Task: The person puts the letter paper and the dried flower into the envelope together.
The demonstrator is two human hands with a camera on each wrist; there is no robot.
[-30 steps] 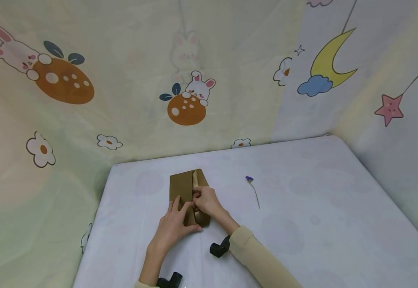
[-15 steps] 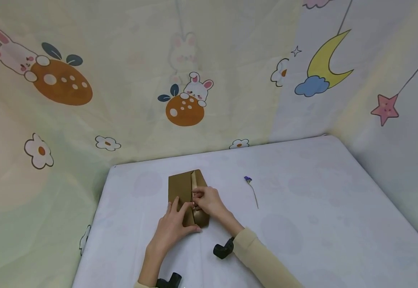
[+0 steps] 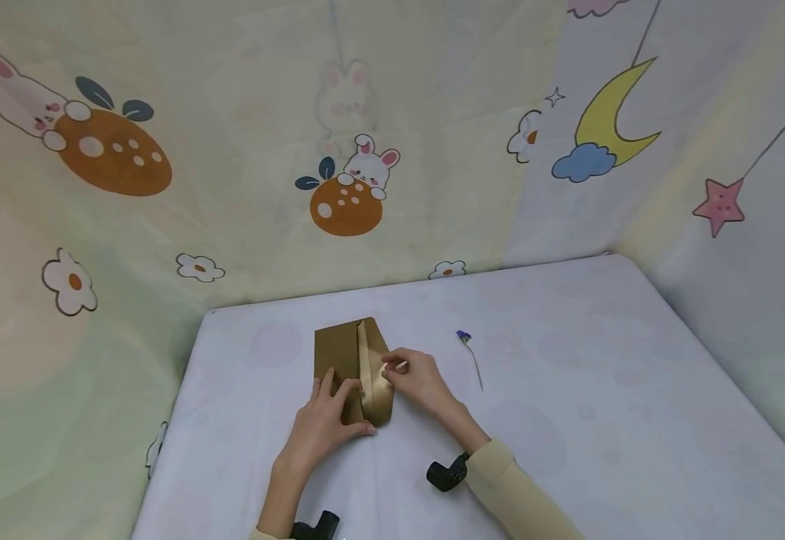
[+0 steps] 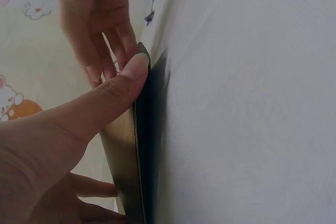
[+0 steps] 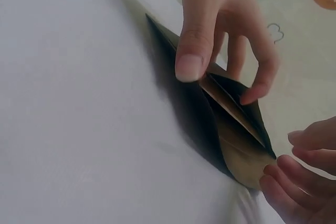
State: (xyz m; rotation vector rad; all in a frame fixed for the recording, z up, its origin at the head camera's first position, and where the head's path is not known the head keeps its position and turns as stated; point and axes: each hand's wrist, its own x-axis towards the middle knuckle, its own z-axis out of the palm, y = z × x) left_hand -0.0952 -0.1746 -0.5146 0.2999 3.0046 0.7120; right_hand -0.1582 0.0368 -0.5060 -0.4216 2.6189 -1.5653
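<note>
A gold-brown paper envelope (image 3: 336,346) lies on the table with its flap (image 3: 377,397) folded out to the right. My left hand (image 3: 325,420) holds the envelope by its near part, fingers spread over the top face and thumb at the near edge. In the right wrist view, the envelope's mouth (image 5: 231,114) gapes between that thumb and index finger. My right hand (image 3: 422,381) is beside the flap, its bent fingertips right at the outer edge. Thumb and fingers of this hand stand a little apart in the right wrist view, with nothing visible between them.
A dried purple flower (image 3: 464,337) on a thin stem lies to the right of the envelope. White cloth covers the table (image 3: 602,397). Behind it hangs a cartoon-printed curtain (image 3: 251,187). Black wrist cameras (image 3: 448,475) sit on both forearms.
My right hand has moved right, from the fold in the envelope's middle to the flap's outer edge, uncovering the fold. My left hand keeps its place on the envelope.
</note>
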